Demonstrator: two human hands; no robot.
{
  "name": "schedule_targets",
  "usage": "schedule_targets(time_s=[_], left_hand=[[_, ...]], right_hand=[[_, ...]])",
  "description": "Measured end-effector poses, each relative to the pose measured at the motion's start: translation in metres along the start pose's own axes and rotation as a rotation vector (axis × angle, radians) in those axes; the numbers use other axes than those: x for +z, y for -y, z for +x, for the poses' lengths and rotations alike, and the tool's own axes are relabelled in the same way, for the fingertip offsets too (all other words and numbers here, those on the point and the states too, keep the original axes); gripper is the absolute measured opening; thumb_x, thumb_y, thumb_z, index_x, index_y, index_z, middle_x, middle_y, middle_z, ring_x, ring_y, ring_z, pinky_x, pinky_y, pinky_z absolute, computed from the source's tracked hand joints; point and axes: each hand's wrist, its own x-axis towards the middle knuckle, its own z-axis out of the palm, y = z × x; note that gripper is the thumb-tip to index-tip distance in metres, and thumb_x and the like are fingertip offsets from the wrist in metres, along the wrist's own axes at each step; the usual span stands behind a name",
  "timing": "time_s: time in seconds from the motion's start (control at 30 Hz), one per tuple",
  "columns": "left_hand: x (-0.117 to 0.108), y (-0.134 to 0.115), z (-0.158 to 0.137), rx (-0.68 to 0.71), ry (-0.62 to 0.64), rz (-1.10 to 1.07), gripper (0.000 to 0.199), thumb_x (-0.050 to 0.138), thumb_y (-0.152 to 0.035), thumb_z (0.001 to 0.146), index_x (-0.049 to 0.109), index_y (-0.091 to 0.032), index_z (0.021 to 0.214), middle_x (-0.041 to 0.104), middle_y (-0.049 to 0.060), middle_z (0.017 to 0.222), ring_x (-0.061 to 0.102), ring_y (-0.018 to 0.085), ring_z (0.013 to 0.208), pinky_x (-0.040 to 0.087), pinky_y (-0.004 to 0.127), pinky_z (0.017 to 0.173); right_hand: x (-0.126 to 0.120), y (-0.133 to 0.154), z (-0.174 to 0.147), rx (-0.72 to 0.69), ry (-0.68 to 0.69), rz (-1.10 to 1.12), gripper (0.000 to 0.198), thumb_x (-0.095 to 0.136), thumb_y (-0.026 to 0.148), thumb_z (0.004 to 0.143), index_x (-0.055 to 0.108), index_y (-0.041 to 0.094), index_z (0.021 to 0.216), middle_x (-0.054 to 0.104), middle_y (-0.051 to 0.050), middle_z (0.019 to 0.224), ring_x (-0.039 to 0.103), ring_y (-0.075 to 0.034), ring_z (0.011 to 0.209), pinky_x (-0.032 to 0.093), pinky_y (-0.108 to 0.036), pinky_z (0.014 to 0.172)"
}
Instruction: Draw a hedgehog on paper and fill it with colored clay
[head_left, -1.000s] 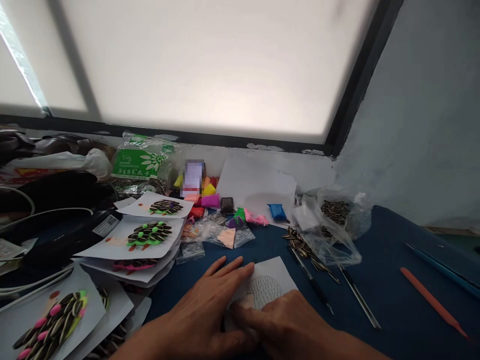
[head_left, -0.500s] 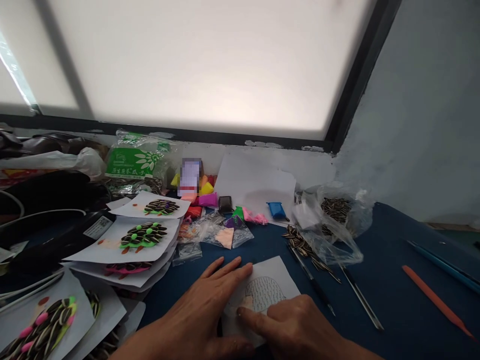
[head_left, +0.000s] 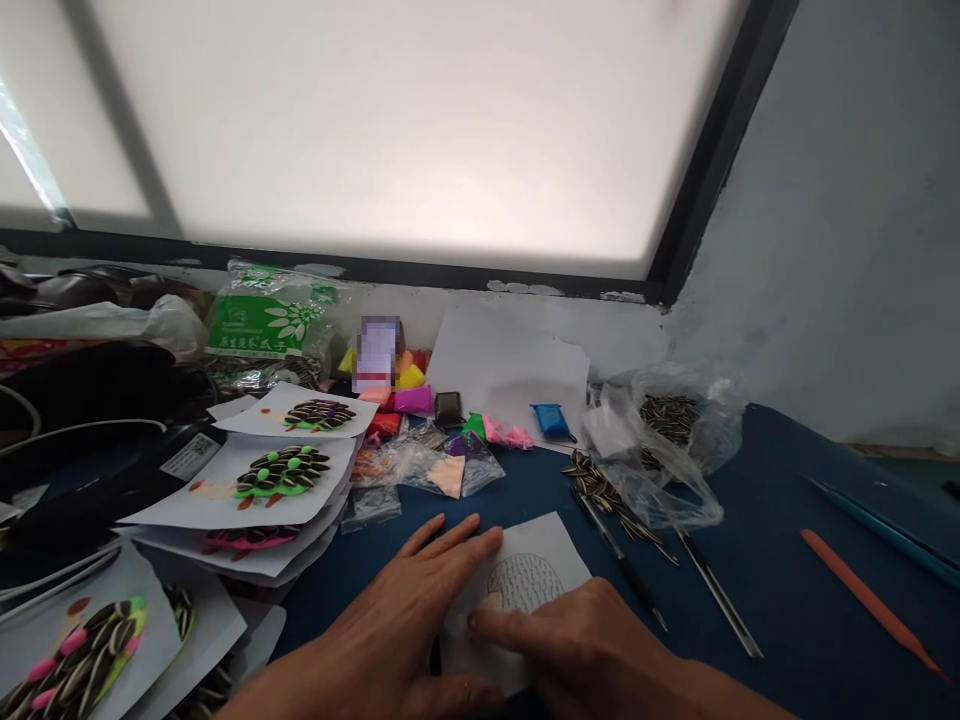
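Observation:
A white sheet of paper (head_left: 556, 535) lies on the blue table, with a rounded outline drawing (head_left: 525, 580) filled with small pen strokes. My left hand (head_left: 409, 605) rests on the sheet's left side, fingers stretched out and holding nothing. From the right, my right hand (head_left: 585, 640) reaches over the drawing. Its index finger is stretched out and presses at a small peach clay patch (head_left: 493, 600) on the drawing's left end. The other fingers of that hand curl under and are partly hidden; nothing shows in them.
At left are stacked cards with seed-and-clay hedgehogs (head_left: 281, 470). Behind lie coloured clay packets (head_left: 412, 400) and a green seed bag (head_left: 262, 320). To the right are loose sunflower seeds (head_left: 592, 480), a plastic bag (head_left: 675, 450), pens (head_left: 619, 555) and an orange clay tool (head_left: 862, 595).
My right index fingertip has shifted slightly left and down along the peach clay. My left hand stays in place on the paper. The whole view has drifted a little.

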Motion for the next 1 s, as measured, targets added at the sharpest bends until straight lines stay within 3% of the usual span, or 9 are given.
schedule_targets(time_s=[0.1,0.23,0.33,0.5,0.77,0.9,1.0], left_hand=[[-0.001,-0.002,0.001,-0.008,0.008,0.019,0.086,0.078,-0.044,0.080,0.038,-0.019,0.152,0.033,0.012,0.159,0.019,0.037,0.148,0.017,0.060,0.119],[-0.001,-0.001,0.002,0.023,-0.024,0.006,0.085,0.078,-0.044,0.081,0.038,-0.022,0.152,0.035,0.011,0.158,0.022,0.037,0.147,0.018,0.060,0.119],[-0.001,0.000,0.002,0.041,-0.049,-0.022,0.085,0.078,-0.045,0.081,0.038,-0.023,0.153,0.036,0.011,0.158,0.023,0.038,0.147,0.018,0.060,0.118],[-0.001,0.000,0.002,0.004,-0.025,-0.029,0.088,0.081,-0.042,0.077,0.040,-0.022,0.152,0.035,0.012,0.158,0.022,0.039,0.147,0.018,0.061,0.118],[-0.005,-0.007,0.001,-0.043,0.010,-0.028,0.088,0.079,-0.041,0.078,0.037,-0.022,0.153,0.033,0.010,0.159,0.019,0.037,0.148,0.015,0.060,0.119],[-0.004,-0.005,0.002,-0.038,0.030,0.006,0.089,0.078,-0.042,0.080,0.035,-0.017,0.154,0.029,0.013,0.160,0.017,0.038,0.148,0.015,0.060,0.119],[-0.001,-0.002,0.001,-0.017,0.008,0.020,0.088,0.075,-0.045,0.083,0.032,-0.019,0.155,0.028,0.012,0.161,0.015,0.038,0.148,0.015,0.061,0.119]], right_hand=[[0.000,-0.002,-0.004,0.008,-0.085,0.026,0.043,0.046,0.008,0.084,0.059,0.018,0.125,0.074,-0.004,0.076,0.060,-0.014,0.054,0.032,-0.023,0.050],[0.004,-0.002,-0.007,-0.011,-0.038,-0.124,0.035,0.056,0.017,0.086,0.062,0.019,0.121,0.069,-0.001,0.064,0.056,-0.014,0.048,0.027,-0.024,0.047],[0.009,-0.003,-0.008,-0.058,-0.075,-0.240,0.033,0.055,0.023,0.091,0.060,0.019,0.123,0.065,0.000,0.058,0.052,-0.014,0.043,0.021,-0.025,0.045],[0.011,-0.004,-0.006,-0.126,-0.118,-0.325,0.024,0.050,0.021,0.093,0.063,0.016,0.112,0.063,0.000,0.054,0.048,-0.013,0.039,0.015,-0.027,0.043],[0.011,-0.004,-0.008,-0.112,-0.102,-0.237,0.021,0.051,0.023,0.094,0.064,0.016,0.109,0.062,0.002,0.054,0.045,-0.011,0.040,0.017,-0.026,0.043],[0.010,-0.005,-0.008,-0.098,-0.102,-0.212,0.030,0.050,0.020,0.094,0.060,0.020,0.123,0.065,0.001,0.058,0.050,-0.012,0.044,0.019,-0.026,0.045],[0.006,-0.002,-0.004,-0.070,-0.022,-0.200,0.035,0.056,0.022,0.090,0.058,0.020,0.125,0.065,0.002,0.059,0.050,-0.012,0.044,0.018,-0.025,0.045]])
